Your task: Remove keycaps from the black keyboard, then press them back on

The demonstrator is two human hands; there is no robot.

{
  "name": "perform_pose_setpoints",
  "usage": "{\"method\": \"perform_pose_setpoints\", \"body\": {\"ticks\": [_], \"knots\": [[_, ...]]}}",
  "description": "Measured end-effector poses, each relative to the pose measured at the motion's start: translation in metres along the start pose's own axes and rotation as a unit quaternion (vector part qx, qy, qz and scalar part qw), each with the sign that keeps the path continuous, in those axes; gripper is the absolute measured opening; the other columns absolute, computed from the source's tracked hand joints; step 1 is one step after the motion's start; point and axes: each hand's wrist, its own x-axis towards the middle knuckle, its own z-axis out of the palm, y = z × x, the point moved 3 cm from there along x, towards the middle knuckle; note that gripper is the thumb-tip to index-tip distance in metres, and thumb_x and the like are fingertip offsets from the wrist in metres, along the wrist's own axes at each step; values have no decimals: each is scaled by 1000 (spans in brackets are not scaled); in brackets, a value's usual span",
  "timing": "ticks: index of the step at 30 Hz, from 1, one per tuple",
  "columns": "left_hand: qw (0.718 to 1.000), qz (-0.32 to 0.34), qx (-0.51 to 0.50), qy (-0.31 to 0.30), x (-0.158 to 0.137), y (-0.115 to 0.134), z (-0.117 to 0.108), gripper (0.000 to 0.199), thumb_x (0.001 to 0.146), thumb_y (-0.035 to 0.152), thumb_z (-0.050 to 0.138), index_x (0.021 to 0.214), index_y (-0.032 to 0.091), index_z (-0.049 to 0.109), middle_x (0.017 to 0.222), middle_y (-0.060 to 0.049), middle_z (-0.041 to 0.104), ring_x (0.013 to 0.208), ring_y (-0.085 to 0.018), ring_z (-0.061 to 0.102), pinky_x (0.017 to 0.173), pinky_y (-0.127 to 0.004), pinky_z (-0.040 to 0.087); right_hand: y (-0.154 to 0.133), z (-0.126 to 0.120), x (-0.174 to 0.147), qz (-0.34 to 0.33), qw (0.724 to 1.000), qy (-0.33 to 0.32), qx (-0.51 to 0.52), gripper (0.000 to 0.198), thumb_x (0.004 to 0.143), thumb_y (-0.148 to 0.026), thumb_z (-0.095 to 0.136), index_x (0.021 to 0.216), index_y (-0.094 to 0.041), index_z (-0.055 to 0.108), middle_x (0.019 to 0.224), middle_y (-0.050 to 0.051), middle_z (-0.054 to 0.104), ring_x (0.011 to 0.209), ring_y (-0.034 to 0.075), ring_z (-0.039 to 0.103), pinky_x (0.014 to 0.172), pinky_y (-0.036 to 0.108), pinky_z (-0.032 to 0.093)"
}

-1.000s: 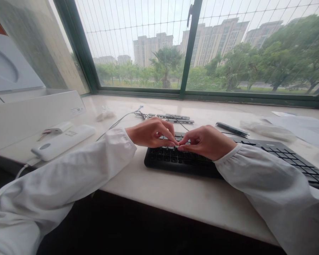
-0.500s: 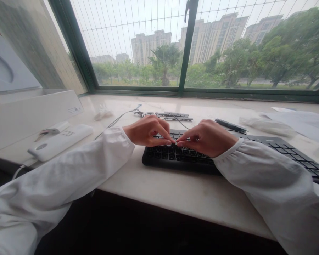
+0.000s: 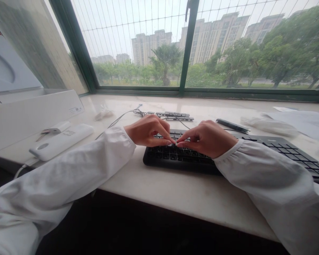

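Note:
A black keyboard point(image 3: 172, 165) lies on the pale stone sill, and bare key sockets show in its left part. Over that part my left hand point(image 3: 150, 130) pinches with thumb and forefinger. My right hand point(image 3: 208, 137) makes a similar pinch, its fingertips almost touching those of the left. A tiny whitish bit shows between the fingertips, too small to name. Behind the hands, several dark keycaps point(image 3: 177, 115) lie in rows on the sill. Flat keys fill the keyboard's right end, partly behind my right sleeve.
A coiled cable point(image 3: 138, 112) lies by the keycaps. On the left are a white power strip point(image 3: 69, 140) and a white box point(image 3: 37, 113). A dark pen-like tool point(image 3: 232, 125), a clear plastic bag point(image 3: 271, 124) and papers point(image 3: 305, 120) lie at right. The sill's front edge is close.
The view has shifted very slightly. Both hands keep the same pinch at the same spot over the keyboard.

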Motion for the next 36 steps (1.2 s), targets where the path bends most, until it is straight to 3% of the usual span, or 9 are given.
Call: {"method": "perform_pose_setpoints", "body": {"ticks": [17,21,26,36], "knots": [[1000,18,18,11,0,4,1,21,88,33,62,100,28,78,75,-3,69,55,-8,54,56,-21,38,8,3,-1,-16,999,-27,24,20,82,-45,68,84,-29,80,59,2,69,51,12,57,54,26,36],[999,23,37,10,-1,5,3,23,89,35,59,99,26,78,70,-2,66,54,-8,52,54,-22,37,0,-1,-3,-85,995,-34,-49,21,88,-39,60,85,-30,79,55,-1,67,51,10,56,63,27,38],[995,32,97,16,-2,14,5,24,88,31,57,82,24,78,56,1,54,49,-8,43,49,-24,30,-18,-6,-11,-189,965,-66,-168,33,95,-29,45,87,-23,76,56,2,68,47,11,54,67,30,35],[993,14,119,10,6,28,7,32,84,20,55,54,17,64,51,3,46,47,-7,38,48,-26,26,-28,-4,-11,-222,948,-71,-217,36,93,-24,42,70,-18,69,53,5,66,44,12,50,66,34,31]]}}
